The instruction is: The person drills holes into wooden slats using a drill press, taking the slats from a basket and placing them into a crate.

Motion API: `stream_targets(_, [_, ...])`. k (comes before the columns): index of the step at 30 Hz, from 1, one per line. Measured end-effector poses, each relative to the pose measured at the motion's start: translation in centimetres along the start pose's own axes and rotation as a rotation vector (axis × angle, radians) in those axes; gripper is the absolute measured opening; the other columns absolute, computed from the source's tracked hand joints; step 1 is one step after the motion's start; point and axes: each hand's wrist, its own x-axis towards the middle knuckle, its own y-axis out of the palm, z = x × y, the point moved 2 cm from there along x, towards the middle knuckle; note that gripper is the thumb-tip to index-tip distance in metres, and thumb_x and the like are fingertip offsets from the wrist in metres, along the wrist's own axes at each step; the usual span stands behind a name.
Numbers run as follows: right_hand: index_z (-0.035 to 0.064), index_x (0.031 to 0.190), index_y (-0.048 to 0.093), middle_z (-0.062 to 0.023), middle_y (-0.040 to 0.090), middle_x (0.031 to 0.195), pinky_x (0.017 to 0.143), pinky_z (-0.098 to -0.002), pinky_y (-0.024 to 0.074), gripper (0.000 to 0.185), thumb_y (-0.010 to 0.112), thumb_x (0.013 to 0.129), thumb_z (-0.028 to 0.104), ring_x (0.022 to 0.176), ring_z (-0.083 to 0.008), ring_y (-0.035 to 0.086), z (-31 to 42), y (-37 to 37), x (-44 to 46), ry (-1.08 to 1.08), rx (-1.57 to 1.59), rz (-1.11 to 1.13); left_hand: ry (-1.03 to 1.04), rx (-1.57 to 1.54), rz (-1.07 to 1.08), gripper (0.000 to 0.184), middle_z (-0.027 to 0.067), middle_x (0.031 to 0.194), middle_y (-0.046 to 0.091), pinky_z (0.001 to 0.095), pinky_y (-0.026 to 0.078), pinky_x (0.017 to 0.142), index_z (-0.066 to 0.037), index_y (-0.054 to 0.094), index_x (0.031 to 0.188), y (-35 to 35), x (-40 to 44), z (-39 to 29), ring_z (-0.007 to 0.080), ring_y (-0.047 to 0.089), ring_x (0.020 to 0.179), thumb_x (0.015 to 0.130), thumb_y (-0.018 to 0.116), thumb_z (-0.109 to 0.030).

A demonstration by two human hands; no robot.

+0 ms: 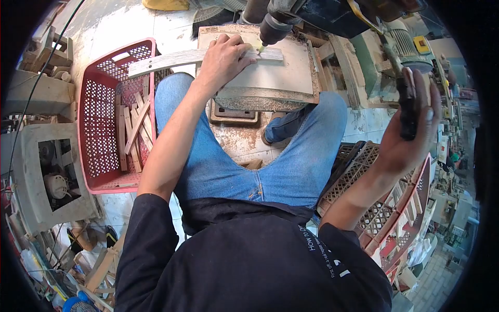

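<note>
My left hand (224, 56) is closed over a pale wooden strip (179, 59), pressing it onto the board-topped work table (283, 83) of a drill press. The strip reaches out to the left past the board and has a small dark hole near its far end. Just right of my fingers, the drill chuck (274, 30) points down, its bit at the strip. At the right, my right hand (416, 122) rests with its palm against the black grip of a lever (408, 109). Its fingers are stretched upward, not wrapped round the grip.
A red plastic basket (83, 130) with several wooden strips (136, 125) stands left of my legs. Another basket (374, 221) with wood pieces is at my right. Machines flank both sides, and a dark cable (46, 62) hangs at the left. Sawdust lies on the floor.
</note>
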Motion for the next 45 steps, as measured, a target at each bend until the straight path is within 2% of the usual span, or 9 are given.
stream_targets(1, [-0.0101, 0.131, 0.054, -0.0281, 0.060, 0.133, 0.119, -0.0498, 0.0362, 0.044, 0.044, 0.106, 0.025, 0.129, -0.0366, 0.058, -0.2, 0.4, -0.6, -0.034, -0.111, 0.040, -0.005, 0.011, 0.016, 0.039, 0.0045, 0.108, 0.064, 0.0428, 0.050, 0.089, -0.013, 0.074, 0.112, -0.1, 0.0, -0.1, 0.0275, 0.059, 0.106, 0.085, 0.075, -0.041])
stream_targets(4, [-0.0073, 0.141, 0.051, -0.0248, 0.060, 0.137, 0.116, -0.0409, 0.0386, 0.049, 0.045, 0.107, 0.028, 0.134, -0.0311, 0.055, -2.5, -0.8, -2.3, 0.067, -0.107, 0.156, -0.014, 0.030, 0.036, 0.039, 0.0057, 0.108, 0.065, 0.0429, 0.050, 0.091, -0.014, 0.073, 0.115, -0.2, 0.0, -0.1, 0.0274, 0.059, 0.105, 0.087, 0.074, -0.041])
stream_targets(11, [0.0004, 0.134, 0.061, -0.0119, 0.067, 0.130, 0.111, -0.0371, 0.0379, 0.045, 0.048, 0.108, 0.035, 0.125, -0.0224, 0.059, -8.5, -0.9, -6.8, 0.415, -0.346, 0.258, -0.016, 0.030, 0.035, 0.040, 0.0062, 0.109, 0.065, 0.0432, 0.050, 0.092, -0.013, 0.073, 0.117, -0.2, 0.1, -0.2, 0.0278, 0.058, 0.107, 0.087, 0.074, -0.040])
stream_targets(17, [0.0037, 0.135, 0.061, -0.0075, 0.066, 0.127, 0.107, -0.0340, 0.0399, 0.045, 0.049, 0.109, 0.038, 0.123, -0.0188, 0.057, -13.9, 0.3, -6.9, 0.440, -0.347, 0.330, -0.012, 0.008, 0.026, 0.041, 0.0066, 0.109, 0.065, 0.0433, 0.050, 0.093, -0.012, 0.073, 0.117, -0.2, 0.0, -0.2, 0.0283, 0.058, 0.107, 0.087, 0.075, -0.040])
stream_targets(20, [0.0029, 0.120, 0.061, -0.0028, 0.054, 0.089, 0.079, -0.0294, 0.0439, 0.041, 0.052, 0.107, 0.041, 0.082, -0.0144, 0.050, -15.7, 0.9, -6.4, 0.417, -0.406, 0.314, -0.020, 0.012, 0.041, 0.042, 0.0066, 0.109, 0.065, 0.0432, 0.050, 0.093, -0.012, 0.073, 0.117, -0.2, 0.1, -0.1, 0.0284, 0.058, 0.107, 0.086, 0.075, -0.040])
stream_targets(26, [-0.0002, 0.120, 0.062, -0.0150, 0.066, 0.103, 0.090, -0.0369, 0.0465, 0.050, 0.053, 0.105, 0.046, 0.097, -0.0278, 0.062, -19.0, 1.1, -5.2, 0.346, -0.491, 0.350, -0.022, 0.000, 0.038, 0.042, 0.0066, 0.109, 0.065, 0.0432, 0.050, 0.092, -0.011, 0.074, 0.116, -0.2, 0.1, -0.1, 0.0283, 0.058, 0.106, 0.086, 0.075, -0.040])
stream_targets(29, [-0.0008, 0.121, 0.062, -0.0207, 0.067, 0.113, 0.094, -0.0406, 0.0463, 0.052, 0.054, 0.103, 0.047, 0.107, -0.0349, 0.063, -20.0, 1.4, -4.6, 0.366, -0.541, 0.368, -0.013, -0.009, 0.029, 0.042, 0.0066, 0.109, 0.065, 0.0432, 0.050, 0.091, -0.011, 0.074, 0.116, -0.2, 0.0, -0.1, 0.0283, 0.058, 0.105, 0.087, 0.074, -0.040])
stream_targets(32, [0.0002, 0.121, 0.063, -0.0215, 0.067, 0.115, 0.094, -0.0425, 0.0468, 0.052, 0.054, 0.102, 0.049, 0.109, -0.0377, 0.064, -21.6, 1.5, -4.4, 0.291, -0.495, 0.343, -0.009, -0.003, 0.039, 0.041, 0.0067, 0.108, 0.065, 0.0433, 0.050, 0.091, -0.010, 0.074, 0.117, -0.3, 0.1, -0.1, 0.0283, 0.058, 0.105, 0.087, 0.074, -0.039])
stream_targets(45, [0.0037, 0.122, 0.065, -0.0228, 0.069, 0.115, 0.092, -0.0478, 0.0485, 0.062, 0.049, 0.101, 0.060, 0.108, -0.0440, 0.064, -23.4, 2.3, -2.7, 0.260, -0.685, 0.376, 0.001, -0.010, 0.022, 0.039, 0.0069, 0.107, 0.064, 0.0442, 0.050, 0.090, -0.011, 0.073, 0.115, -0.2, 0.1, 0.1, 0.0287, 0.059, 0.105, 0.085, 0.075, -0.036])
